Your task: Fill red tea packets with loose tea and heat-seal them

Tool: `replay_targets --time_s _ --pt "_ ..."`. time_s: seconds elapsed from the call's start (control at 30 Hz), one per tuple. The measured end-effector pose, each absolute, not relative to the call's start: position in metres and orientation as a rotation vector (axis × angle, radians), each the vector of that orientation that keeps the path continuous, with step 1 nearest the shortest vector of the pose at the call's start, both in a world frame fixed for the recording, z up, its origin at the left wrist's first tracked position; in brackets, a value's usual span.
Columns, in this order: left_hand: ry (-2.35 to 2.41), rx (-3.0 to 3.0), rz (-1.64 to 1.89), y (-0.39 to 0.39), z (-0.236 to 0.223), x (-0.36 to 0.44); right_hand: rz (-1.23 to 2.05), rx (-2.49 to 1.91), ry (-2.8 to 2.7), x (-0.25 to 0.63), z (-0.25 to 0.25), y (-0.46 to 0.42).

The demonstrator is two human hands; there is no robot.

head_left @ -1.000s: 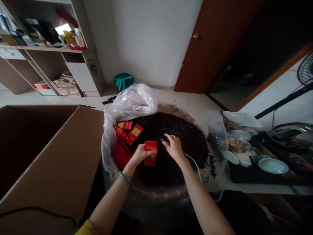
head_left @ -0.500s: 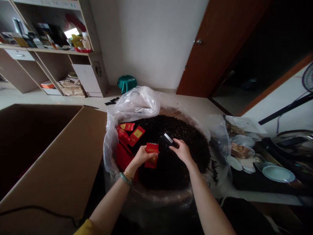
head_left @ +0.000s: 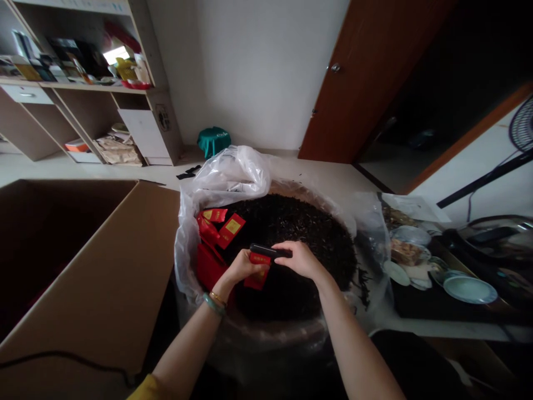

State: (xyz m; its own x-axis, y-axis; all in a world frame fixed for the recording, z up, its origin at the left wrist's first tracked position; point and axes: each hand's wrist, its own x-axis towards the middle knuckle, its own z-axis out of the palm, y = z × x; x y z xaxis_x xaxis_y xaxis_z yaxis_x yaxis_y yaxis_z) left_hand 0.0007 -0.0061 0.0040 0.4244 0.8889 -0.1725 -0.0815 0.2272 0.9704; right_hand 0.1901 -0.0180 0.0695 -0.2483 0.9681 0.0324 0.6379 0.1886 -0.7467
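My left hand (head_left: 240, 266) is closed around a small red packet (head_left: 255, 280) with yellow print, thumb on its front. In my right hand (head_left: 300, 259) is a slim black bar-shaped tool (head_left: 264, 250), lying across the packet's top edge. Both hands are over a wide container lined with clear plastic (head_left: 183, 239) and heaped with dark dried leaves (head_left: 308, 222) that look like loose tea. Several other red packets (head_left: 231, 229) rest on the leaves at the left side. A larger red piece (head_left: 209, 268) lies partly behind my left wrist.
A big open cardboard box (head_left: 137, 244) stands close on the left. To the right, a low table holds a pale green dish (head_left: 469, 289) and plastic-wrapped items (head_left: 403, 251). Behind are a green-covered stool (head_left: 214, 141), a shelf desk (head_left: 141, 133) and a brown door (head_left: 350, 83).
My right hand has moved left, bringing the black tool from beside the packet onto its top edge. My left hand still grips the packet. The view has shifted slightly.
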Motion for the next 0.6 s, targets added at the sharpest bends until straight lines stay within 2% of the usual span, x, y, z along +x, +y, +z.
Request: replay_targets --time_s 0.17,0.27,0.6 --pt "0.913 1.180 0.930 -0.006 0.012 0.000 0.725 -1.495 -2.005 0.191 0.070 -0.020" --pt "0.909 1.233 1.046 -0.005 0.017 -0.002 0.730 -1.497 -2.021 0.190 0.071 -0.022" --pt "0.990 1.341 1.103 -0.005 0.013 -0.003 0.763 -1.492 -2.021 0.181 0.063 -0.022"
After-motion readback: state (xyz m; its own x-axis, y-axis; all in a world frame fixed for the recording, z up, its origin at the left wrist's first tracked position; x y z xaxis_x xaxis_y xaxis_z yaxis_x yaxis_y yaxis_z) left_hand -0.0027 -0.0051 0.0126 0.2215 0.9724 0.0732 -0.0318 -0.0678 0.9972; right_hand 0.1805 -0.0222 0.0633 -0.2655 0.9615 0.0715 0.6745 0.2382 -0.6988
